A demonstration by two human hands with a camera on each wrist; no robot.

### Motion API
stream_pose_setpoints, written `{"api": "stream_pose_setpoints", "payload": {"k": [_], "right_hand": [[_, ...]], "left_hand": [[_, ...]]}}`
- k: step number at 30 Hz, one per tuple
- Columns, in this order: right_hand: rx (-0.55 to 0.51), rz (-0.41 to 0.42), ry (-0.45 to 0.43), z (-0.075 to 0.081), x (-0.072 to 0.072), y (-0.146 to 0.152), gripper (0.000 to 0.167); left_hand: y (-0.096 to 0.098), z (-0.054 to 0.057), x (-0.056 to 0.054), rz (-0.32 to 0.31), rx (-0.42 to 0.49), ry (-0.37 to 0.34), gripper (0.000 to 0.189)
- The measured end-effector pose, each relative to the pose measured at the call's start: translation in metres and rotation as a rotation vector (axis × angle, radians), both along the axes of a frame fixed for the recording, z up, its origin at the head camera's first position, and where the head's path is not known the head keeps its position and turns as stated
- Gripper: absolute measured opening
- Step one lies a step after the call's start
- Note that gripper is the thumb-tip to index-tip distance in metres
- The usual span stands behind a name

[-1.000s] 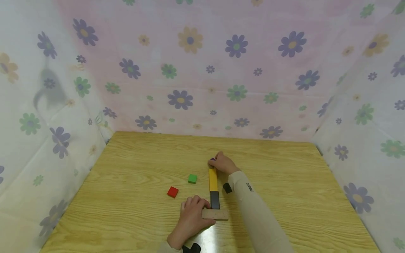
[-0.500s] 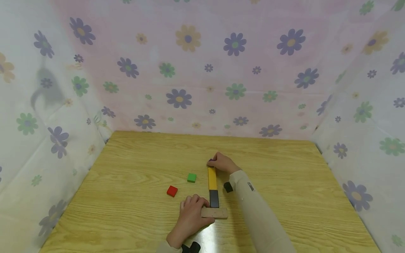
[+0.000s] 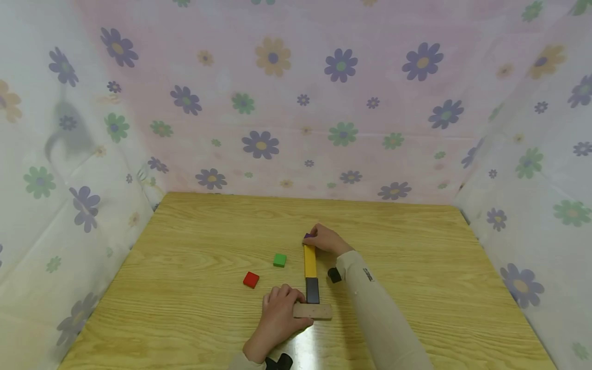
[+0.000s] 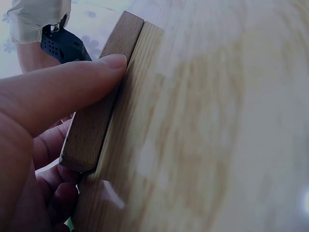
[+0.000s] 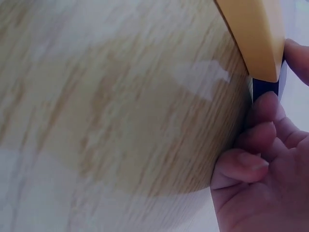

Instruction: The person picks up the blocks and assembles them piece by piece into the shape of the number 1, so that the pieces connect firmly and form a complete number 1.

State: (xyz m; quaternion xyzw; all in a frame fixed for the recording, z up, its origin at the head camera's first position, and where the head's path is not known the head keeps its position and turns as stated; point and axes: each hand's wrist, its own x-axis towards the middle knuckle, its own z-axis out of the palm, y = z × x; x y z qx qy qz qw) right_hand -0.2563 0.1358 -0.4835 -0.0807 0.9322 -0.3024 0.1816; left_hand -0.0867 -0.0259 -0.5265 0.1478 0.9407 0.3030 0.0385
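Observation:
Blocks lie end to end on the wooden table in the head view: a yellow block (image 3: pixel 310 261), then a dark grey block (image 3: pixel 312 290). A plain wooden block (image 3: pixel 314 311) lies crosswise at the near end. My left hand (image 3: pixel 278 316) grips that block by its left end, thumb on the near side, fingers on the far side; the left wrist view shows the thumb (image 4: pixel 104 72) along it. At the far end, my right hand (image 3: pixel 328 240) pinches a small purple block (image 3: pixel 307 236), partly hidden by its fingers. In the right wrist view it meets the yellow block's end.
A green block (image 3: pixel 279 260) and a red block (image 3: pixel 251 279) lie to the left of the row. Flowered cloth (image 3: pixel 296 118) hangs behind the table (image 3: pixel 416 267) and along both sides. A black wrist camera (image 3: pixel 334 275) sits beside the row under the right sleeve.
My right hand has shifted the purple block slightly left and nearer, up to the yellow block's far end. My left hand has stayed on the wooden block.

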Motion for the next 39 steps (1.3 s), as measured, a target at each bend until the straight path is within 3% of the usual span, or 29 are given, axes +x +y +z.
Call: {"api": "stream_pose_setpoints", "payload": {"k": [12, 23, 35, 39], "right_hand": [[-0.015, -0.085, 0.006, -0.0010, 0.0029, -0.0020, 0.033], [-0.027, -0.110, 0.031, -0.0022, 0.0023, 0.0003, 0.036], [-0.076, -0.091, 0.027, -0.0009, 0.0053, 0.0048, 0.037], [-0.053, -0.045, 0.041, -0.0040, 0.0034, 0.0053, 0.042]], "left_hand": [[-0.0003, 0.0032, 0.0007, 0.000, 0.009, -0.006, 0.037], [0.0003, 0.0023, 0.0006, 0.005, 0.010, -0.004, 0.037], [0.0009, 0.0018, 0.0011, -0.001, -0.005, 0.025, 0.038], [0.0005, 0.0034, 0.0012, -0.002, -0.008, 0.024, 0.038]]}}
